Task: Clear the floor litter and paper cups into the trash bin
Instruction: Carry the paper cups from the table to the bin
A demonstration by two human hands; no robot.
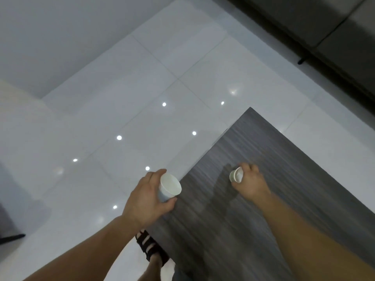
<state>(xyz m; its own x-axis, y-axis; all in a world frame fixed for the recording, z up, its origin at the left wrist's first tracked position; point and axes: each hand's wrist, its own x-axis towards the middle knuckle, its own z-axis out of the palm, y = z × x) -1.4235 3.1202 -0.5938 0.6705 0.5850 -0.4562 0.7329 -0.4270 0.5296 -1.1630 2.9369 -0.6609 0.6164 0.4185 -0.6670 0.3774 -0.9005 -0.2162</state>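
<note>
Left hand (145, 196) grips paper cup (169, 187) lower centre; right hand (250, 182) grips second cup (236, 175) above dark table (284, 159), presumably for binning.

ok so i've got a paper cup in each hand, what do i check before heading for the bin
1. Left hand grip on the left paper cup: ok, fingers and thumb wrap its wall.
2. Right hand grip on the right paper cup: ok, held tipped sideways.
3. Inside of the left paper cup empty: ok, bare white.
4. Inside of the right paper cup empty: cannot tell, too blurred.
5. Trash bin located: not ok, not in view.
6. More litter on the tiled floor or the dark wood-grain table: cannot tell, only part of each shows.
</note>
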